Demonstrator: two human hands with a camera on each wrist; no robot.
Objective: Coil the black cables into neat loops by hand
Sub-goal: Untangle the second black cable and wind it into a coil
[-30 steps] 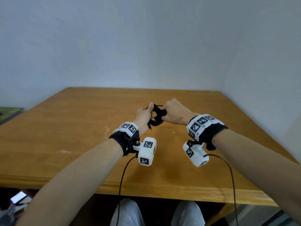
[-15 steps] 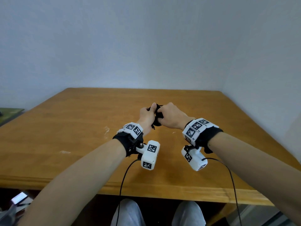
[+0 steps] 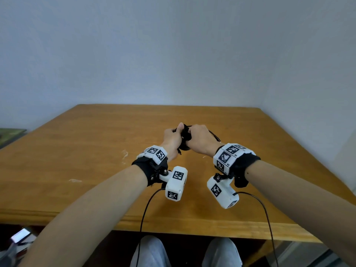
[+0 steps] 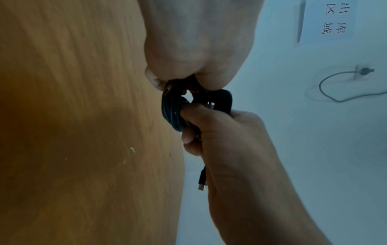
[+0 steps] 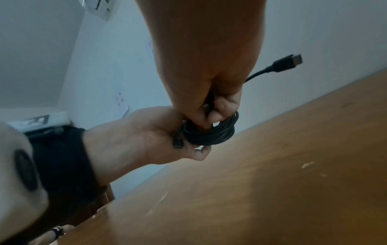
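Observation:
A black cable, wound into a small tight coil (image 3: 185, 134), is held above the middle of the wooden table (image 3: 96, 151). My left hand (image 3: 174, 136) grips the coil's left side with curled fingers and the thumb on top. My right hand (image 3: 199, 138) grips its right side. In the left wrist view the bundled loops (image 4: 172, 109) sit between both hands, and one plug (image 4: 202, 180) hangs below the right hand. In the right wrist view the coil (image 5: 211, 134) shows under the fingers. One plug end (image 5: 293, 61) sticks out past the right hand, and another plug (image 5: 178, 142) lies in the left palm.
White walls close the table's far and right sides. A green object (image 3: 11, 133) lies beyond the left edge, and a phone (image 3: 19, 237) sits low at the left. Thin wrist-camera leads (image 3: 144, 212) hang over the front edge by my knees.
The right hand has moved left, close against the left hand. The loop that stood open between them is now squeezed into a tight bundle. A cable end now sticks out past the right hand.

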